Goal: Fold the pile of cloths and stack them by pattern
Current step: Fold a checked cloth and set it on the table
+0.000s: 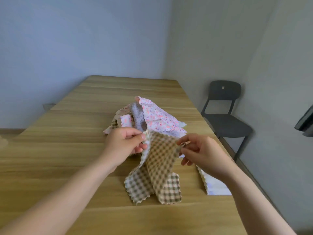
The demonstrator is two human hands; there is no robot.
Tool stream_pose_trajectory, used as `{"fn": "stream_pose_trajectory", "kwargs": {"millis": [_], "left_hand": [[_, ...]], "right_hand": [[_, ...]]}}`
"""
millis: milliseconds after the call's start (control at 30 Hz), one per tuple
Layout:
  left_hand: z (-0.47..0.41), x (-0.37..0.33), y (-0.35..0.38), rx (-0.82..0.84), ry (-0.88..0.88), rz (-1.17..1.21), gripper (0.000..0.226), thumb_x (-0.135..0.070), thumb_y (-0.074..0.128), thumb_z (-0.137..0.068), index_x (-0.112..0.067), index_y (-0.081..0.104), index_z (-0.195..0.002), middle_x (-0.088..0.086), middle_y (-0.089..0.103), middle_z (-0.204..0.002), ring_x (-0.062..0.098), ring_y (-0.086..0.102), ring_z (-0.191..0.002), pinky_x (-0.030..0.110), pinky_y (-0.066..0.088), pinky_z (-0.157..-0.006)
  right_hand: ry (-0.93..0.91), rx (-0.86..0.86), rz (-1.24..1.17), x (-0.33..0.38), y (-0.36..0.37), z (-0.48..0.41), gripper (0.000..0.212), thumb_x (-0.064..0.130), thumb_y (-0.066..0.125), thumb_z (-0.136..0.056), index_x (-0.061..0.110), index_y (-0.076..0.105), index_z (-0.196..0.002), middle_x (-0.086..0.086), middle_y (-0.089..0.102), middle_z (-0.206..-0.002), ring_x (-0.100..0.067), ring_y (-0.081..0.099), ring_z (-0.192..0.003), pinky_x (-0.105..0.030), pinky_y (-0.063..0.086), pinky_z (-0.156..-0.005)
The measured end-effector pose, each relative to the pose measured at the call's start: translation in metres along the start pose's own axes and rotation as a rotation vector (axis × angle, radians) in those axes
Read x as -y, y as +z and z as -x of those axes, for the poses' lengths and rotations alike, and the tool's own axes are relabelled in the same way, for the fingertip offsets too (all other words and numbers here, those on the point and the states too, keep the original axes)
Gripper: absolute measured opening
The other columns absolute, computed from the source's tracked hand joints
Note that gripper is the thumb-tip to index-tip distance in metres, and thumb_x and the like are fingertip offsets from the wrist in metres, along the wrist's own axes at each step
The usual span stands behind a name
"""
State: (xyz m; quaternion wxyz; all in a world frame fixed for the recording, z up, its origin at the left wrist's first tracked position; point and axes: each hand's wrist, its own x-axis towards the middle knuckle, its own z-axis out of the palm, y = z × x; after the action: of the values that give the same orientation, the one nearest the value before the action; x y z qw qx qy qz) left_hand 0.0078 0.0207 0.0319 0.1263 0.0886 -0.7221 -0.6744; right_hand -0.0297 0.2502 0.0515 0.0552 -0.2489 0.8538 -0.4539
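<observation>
While the brown checked cloth (160, 167) hangs from its upper edge above the near part of the counter (67, 150), both hands pinch it. The left hand (126, 141) has thumb and forefinger closed on the left corner, its other fingers loosely curled behind the fabric. The right hand (201, 153) nips the right end of the same edge between thumb and fingertips. The cloth droops in twisted folds, and its lower scalloped hem rests on the counter. Just behind it lies the pile of unfolded cloths (152, 116), with floral lilac-and-pink pieces uppermost and another checked piece showing at the left. A pale folded cloth (215, 185) lies on the counter beside the right forearm, partly hidden by it. A dark chair (225, 119) stands off the counter's right side.

Handling, as judged: the fabric appears thin, light and wholly limp. It will hold no shape of its own and will twist unless held at two corners and drawn taut. The zigzag hem gives a clear line to follow when finding the corners. Holding the two upper corners spread apart should let the cloth fall flat before folding.
</observation>
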Motion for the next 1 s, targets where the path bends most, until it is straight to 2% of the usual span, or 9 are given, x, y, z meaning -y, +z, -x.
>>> {"fn": "stream_pose_trajectory", "kwargs": {"millis": [133, 233, 333, 467, 600, 700, 833, 933, 1000], "left_hand": [[-0.001, 0.013, -0.001, -0.026, -0.009, 0.01, 0.008, -0.002, 0.066, -0.087, -0.005, 0.07, -0.08, 0.008, 0.071, -0.065, 0.015, 0.07, -0.062, 0.021, 0.058, -0.059], [-0.001, 0.018, 0.0, -0.027, -0.013, -0.002, 0.005, -0.007, 0.069, -0.085, -0.002, 0.071, -0.083, 0.01, 0.073, -0.068, 0.017, 0.071, -0.066, 0.022, 0.059, -0.061], [-0.002, 0.024, 0.0, -0.02, -0.027, -0.016, 0.004, -0.005, 0.069, -0.085, -0.002, 0.07, -0.086, 0.012, 0.074, -0.072, 0.021, 0.072, -0.07, 0.025, 0.059, -0.065], [-0.003, 0.031, 0.002, 0.012, -0.023, -0.065, 0.007, -0.002, 0.069, -0.085, -0.008, 0.07, -0.083, 0.01, 0.075, -0.074, 0.026, 0.072, -0.074, 0.033, 0.059, -0.072], [-0.002, 0.033, 0.007, 0.011, 0.016, -0.135, 0.008, -0.005, 0.07, -0.085, -0.012, 0.071, -0.081, 0.007, 0.074, -0.071, 0.018, 0.07, -0.065, 0.027, 0.058, -0.067], [-0.001, 0.034, 0.012, 0.011, 0.03, -0.175, 0.008, -0.008, 0.07, -0.085, -0.014, 0.071, -0.079, 0.006, 0.074, -0.069, 0.017, 0.069, -0.062, 0.028, 0.058, -0.066], [0.0, 0.037, 0.018, 0.017, 0.021, -0.177, 0.009, -0.008, 0.071, -0.085, -0.015, 0.071, -0.078, 0.005, 0.074, -0.069, 0.022, 0.07, -0.066, 0.036, 0.059, -0.071], [0.001, 0.037, 0.022, 0.027, 0.009, -0.179, 0.01, -0.007, 0.07, -0.085, -0.015, 0.071, -0.078, 0.006, 0.074, -0.069, 0.021, 0.069, -0.066, 0.036, 0.059, -0.07], [0.002, 0.038, 0.023, 0.022, 0.007, -0.177, 0.01, -0.008, 0.07, -0.085, -0.015, 0.071, -0.079, 0.007, 0.074, -0.07, 0.022, 0.069, -0.067, 0.034, 0.058, -0.068]], "right_hand": [[-0.025, 0.077, 0.21, -0.015, 0.008, -0.005, 0.014, 0.019, 0.064, -0.089, 0.03, 0.064, -0.098, 0.006, 0.072, -0.07, -0.012, 0.063, -0.047, -0.018, 0.049, -0.053], [0.009, 0.149, 0.31, -0.032, 0.007, -0.011, 0.019, 0.021, 0.065, -0.086, 0.035, 0.063, -0.098, 0.01, 0.07, -0.068, -0.007, 0.058, -0.045, -0.018, 0.047, -0.053], [0.053, 0.204, 0.406, -0.05, 0.007, -0.013, 0.022, 0.022, 0.069, -0.081, 0.039, 0.067, -0.095, 0.012, 0.066, -0.07, 0.0, 0.053, -0.055, -0.015, 0.044, -0.056], [0.038, 0.231, 0.5, -0.066, 0.011, -0.009, 0.03, 0.022, 0.067, -0.079, 0.041, 0.067, -0.102, 0.019, 0.06, -0.079, -0.004, 0.056, -0.065, -0.021, 0.048, -0.064], [-0.034, 0.219, 0.602, -0.074, 0.008, -0.008, 0.038, 0.013, 0.06, -0.081, 0.037, 0.065, -0.11, 0.018, 0.054, -0.093, -0.002, 0.053, -0.07, -0.018, 0.046, -0.065], [-0.035, 0.217, 0.632, -0.079, 0.002, -0.007, 0.034, 0.018, 0.064, -0.083, 0.036, 0.065, -0.111, 0.019, 0.05, -0.09, -0.002, 0.052, -0.072, -0.014, 0.042, -0.063], [-0.011, 0.242, 0.622, -0.085, 0.003, -0.007, 0.027, 0.025, 0.07, -0.081, 0.035, 0.069, -0.107, 0.016, 0.052, -0.089, 0.0, 0.052, -0.074, -0.02, 0.047, -0.069], [-0.053, 0.18, 0.616, -0.091, 0.01, -0.008, 0.013, 0.026, 0.069, -0.083, 0.031, 0.075, -0.094, 0.015, 0.055, -0.088, -0.001, 0.052, -0.069, -0.024, 0.048, -0.066], [-0.14, 0.087, 0.588, -0.092, 0.013, -0.008, 0.006, 0.023, 0.07, -0.081, 0.026, 0.075, -0.083, 0.013, 0.059, -0.091, 0.002, 0.051, -0.065, -0.021, 0.044, -0.061]]}}
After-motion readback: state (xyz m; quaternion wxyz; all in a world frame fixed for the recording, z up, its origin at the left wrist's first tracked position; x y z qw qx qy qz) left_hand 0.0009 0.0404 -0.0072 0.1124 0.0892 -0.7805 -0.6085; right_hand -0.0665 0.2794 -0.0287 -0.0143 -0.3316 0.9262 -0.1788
